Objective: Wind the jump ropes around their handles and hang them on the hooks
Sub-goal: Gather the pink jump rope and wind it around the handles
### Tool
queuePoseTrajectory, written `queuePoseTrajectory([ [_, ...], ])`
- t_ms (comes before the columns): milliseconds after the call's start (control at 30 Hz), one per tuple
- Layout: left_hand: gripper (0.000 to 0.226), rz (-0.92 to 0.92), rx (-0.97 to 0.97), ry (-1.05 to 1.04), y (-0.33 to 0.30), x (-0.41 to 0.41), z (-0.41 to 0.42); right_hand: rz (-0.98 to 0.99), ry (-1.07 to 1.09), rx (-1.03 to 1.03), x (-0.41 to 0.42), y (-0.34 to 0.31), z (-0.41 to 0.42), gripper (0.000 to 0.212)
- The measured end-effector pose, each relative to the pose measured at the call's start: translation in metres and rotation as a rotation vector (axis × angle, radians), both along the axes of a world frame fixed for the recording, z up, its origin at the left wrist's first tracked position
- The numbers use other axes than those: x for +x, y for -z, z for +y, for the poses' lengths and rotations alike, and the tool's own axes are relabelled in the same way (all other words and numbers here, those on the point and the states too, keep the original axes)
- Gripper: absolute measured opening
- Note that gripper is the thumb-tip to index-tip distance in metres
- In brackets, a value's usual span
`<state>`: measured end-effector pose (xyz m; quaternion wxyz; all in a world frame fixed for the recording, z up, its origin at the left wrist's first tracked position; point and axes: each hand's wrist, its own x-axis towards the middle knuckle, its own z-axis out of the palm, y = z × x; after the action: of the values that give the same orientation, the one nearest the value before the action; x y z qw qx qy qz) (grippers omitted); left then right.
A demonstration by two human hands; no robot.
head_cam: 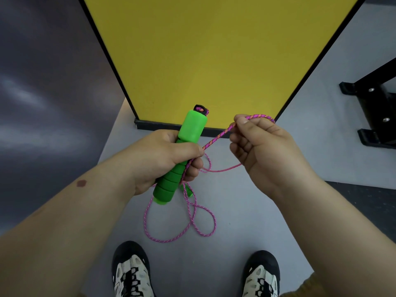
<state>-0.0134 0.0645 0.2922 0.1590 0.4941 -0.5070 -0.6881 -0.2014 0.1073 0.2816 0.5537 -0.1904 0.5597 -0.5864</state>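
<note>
My left hand (162, 159) grips a bright green jump-rope handle (190, 129) around its middle, the black cap end pointing up and away from me. A second green handle (188, 190) peeks out just behind it. The pink braided rope (216, 139) runs taut from under my left thumb up to my right hand (263, 151), which pinches it between thumb and fingers, a short bend of rope sticking out past the fingers. Loose rope loops (201, 221) hang below the handles toward the floor.
A yellow panel (203, 50) with a black frame stands straight ahead on the grey floor (246, 211). A black metal rack foot (377, 112) sits at the right. My two shoes (130, 273) are at the bottom. No hooks are in view.
</note>
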Motion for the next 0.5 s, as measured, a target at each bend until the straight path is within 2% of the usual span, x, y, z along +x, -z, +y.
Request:
queuePoseTrajectory([
  [300, 0.008, 0.009, -0.001, -0.009, -0.001, -0.003, 0.001, -0.036, -0.268, 0.023, 0.021, 0.004, 0.008, 0.007],
  [500, 0.008, 0.0, -0.005, -0.007, -0.001, 0.0, 0.0, 0.011, -0.154, 0.01, 0.016, 0.004, 0.006, 0.008],
])
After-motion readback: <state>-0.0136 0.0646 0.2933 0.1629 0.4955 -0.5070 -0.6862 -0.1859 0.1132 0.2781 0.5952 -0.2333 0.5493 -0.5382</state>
